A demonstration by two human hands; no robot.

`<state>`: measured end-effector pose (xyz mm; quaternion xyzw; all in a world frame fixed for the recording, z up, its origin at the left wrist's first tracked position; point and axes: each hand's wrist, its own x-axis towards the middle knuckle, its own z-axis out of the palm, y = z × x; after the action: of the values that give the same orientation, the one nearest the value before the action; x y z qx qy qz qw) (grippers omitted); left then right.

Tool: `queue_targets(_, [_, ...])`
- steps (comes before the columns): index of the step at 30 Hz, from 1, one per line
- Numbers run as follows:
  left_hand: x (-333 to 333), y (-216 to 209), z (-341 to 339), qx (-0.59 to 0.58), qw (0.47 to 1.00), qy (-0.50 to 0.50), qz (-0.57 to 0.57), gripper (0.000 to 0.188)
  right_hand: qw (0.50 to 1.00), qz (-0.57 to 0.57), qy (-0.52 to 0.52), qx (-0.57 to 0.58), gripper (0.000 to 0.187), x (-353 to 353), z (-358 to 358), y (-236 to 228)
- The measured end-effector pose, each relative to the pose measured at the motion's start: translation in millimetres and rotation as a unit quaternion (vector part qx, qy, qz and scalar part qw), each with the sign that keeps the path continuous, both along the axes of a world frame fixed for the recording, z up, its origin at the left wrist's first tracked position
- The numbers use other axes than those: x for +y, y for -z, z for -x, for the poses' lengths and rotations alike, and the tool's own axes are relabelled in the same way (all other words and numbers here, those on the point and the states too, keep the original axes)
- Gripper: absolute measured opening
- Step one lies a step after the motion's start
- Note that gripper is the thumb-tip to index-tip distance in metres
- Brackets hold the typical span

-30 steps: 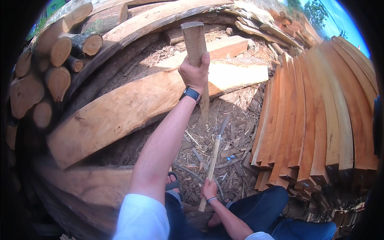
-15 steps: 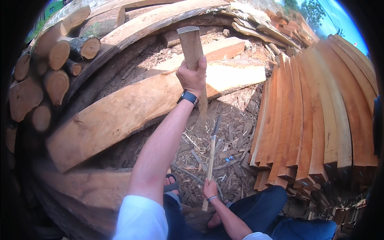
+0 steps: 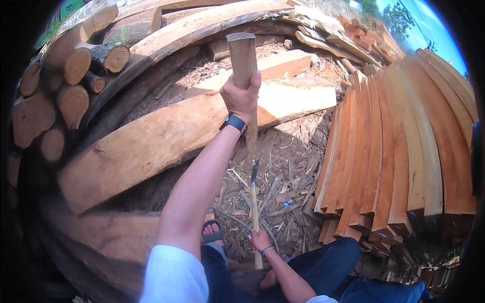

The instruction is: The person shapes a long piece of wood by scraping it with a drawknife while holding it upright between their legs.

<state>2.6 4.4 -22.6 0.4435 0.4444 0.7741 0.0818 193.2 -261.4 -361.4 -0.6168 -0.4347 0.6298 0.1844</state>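
My left hand [image 3: 240,99] grips a squared wooden stake [image 3: 242,55] around its middle and holds it upright over the ground. Below the hand the stake narrows to a thin lower end. In my right hand [image 3: 261,241] is a long-handled knife [image 3: 254,202] with a pale wooden handle and a short dark blade pointing away from me. That blade lies right by the stake's lower end; whether the two touch, I cannot tell. A thick sawn slab [image 3: 151,144] lies behind the stake and my left wrist.
Long sawn planks [image 3: 379,151] are stacked on the right. Cut logs [image 3: 73,106] are piled at the left, with a long curved slab [image 3: 197,30] behind. Wood chips [image 3: 293,171] cover the ground. My sandalled foot [image 3: 212,233] is close to the knife.
My right hand has swung the knife leftward, bringing its blade from the right of the stake to its lower end. My left hand and the stake have barely moved.
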Motion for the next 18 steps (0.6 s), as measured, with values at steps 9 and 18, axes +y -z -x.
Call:
queue_targets(9, [-3.6, -0.5, -10.0, 0.027, 0.999, 0.036, -0.005, 0.055, 0.986, -0.144, 0.06, -0.056, 0.035, 2.1, 3.0, -6.6])
queue_targets(18, [-3.3, -4.3, -20.0, 0.049, 0.998, 0.023, -0.014, 0.057, 0.993, -0.034, -0.036, -0.107, 0.037, -7.4, 3.0, 5.5])
